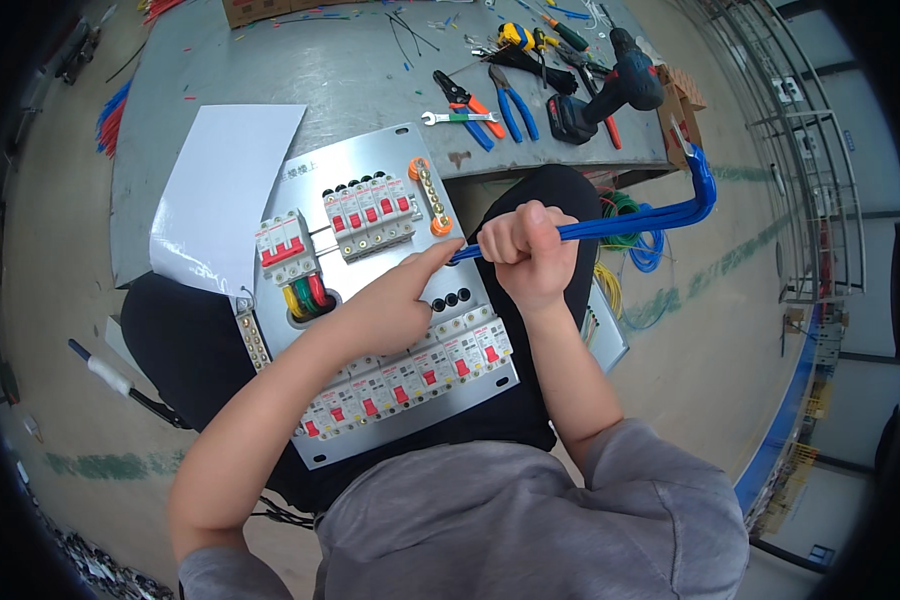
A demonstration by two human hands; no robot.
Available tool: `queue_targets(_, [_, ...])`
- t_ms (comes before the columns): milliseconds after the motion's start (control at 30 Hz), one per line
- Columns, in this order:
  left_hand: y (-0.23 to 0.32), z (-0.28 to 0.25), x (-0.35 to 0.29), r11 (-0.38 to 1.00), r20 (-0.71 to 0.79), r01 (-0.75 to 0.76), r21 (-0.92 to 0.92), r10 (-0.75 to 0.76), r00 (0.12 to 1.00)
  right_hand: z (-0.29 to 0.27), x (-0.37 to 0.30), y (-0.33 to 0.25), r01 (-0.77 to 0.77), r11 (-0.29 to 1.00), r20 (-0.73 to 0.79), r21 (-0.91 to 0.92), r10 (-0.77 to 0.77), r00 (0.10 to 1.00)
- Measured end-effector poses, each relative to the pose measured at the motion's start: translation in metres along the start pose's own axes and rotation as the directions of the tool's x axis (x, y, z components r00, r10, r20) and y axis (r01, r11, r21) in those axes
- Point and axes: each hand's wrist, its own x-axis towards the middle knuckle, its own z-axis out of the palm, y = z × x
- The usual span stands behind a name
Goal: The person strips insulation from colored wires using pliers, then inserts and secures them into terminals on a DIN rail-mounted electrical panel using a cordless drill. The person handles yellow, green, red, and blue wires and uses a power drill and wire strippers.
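Note:
A metal panel [375, 300] fitted with breakers rests tilted across my lap. My right hand [538, 250] is closed in a fist around a bundle of blue wires [640, 218]; their far ends bend upward at the right, and their near ends meet the panel. My left hand [395, 302] reaches over the panel, its index finger stretched out to the wires' near end; its thumb is hidden. Close by are a row of black-rimmed holes [451, 300], a brass terminal bar [430, 196] with orange supports, and an upper breaker row [368, 212]. A lower breaker row [400, 380] lies partly under my left forearm.
A grey worktable [370, 75] stands ahead, holding a white sheet [225, 190], wire strippers [470, 108], blue-handled pliers [515, 105], a wrench [460, 118] and a cordless drill [610, 90]. Coiled wires [645, 245] hang right of my knee. Metal racking [805, 150] stands farther right.

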Motion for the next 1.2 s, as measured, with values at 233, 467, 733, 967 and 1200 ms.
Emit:
queue_targets(233, [0.003, -0.009, -0.008, 0.996, -0.081, -0.049, 0.069, 0.055, 0.995, -0.003, 0.003, 0.02, -0.074, 0.985, 0.022, -0.155, 0.078, 0.997])
queue_targets(467, [0.028, -0.036, -0.012, 0.992, -0.08, 0.122, 0.021, -0.12, 0.99, -0.001, 0.008, 0.028, -0.084, 0.877, -0.085, -0.474, 0.05, 0.995])
queue_targets(733, [0.013, -0.031, -0.008, 0.992, -0.146, 0.101, 0.078, -0.089, 0.985, -0.003, -0.014, 0.039, -0.289, 0.867, -0.128, -0.405, 0.259, 0.957])
queue_targets(967, [0.003, -0.022, -0.007, 0.982, -0.126, 0.142, 0.125, -0.126, 0.984, -0.007, -0.007, 0.032, -0.181, 0.829, -0.098, -0.53, 0.152, 0.983])
queue_targets(1200, [0.0, -0.024, -0.012, 0.973, -0.064, 0.2, 0.116, -0.194, 0.979, -0.008, -0.017, 0.017, -0.34, 0.54, -0.203, -0.77, 0.298, 0.933])
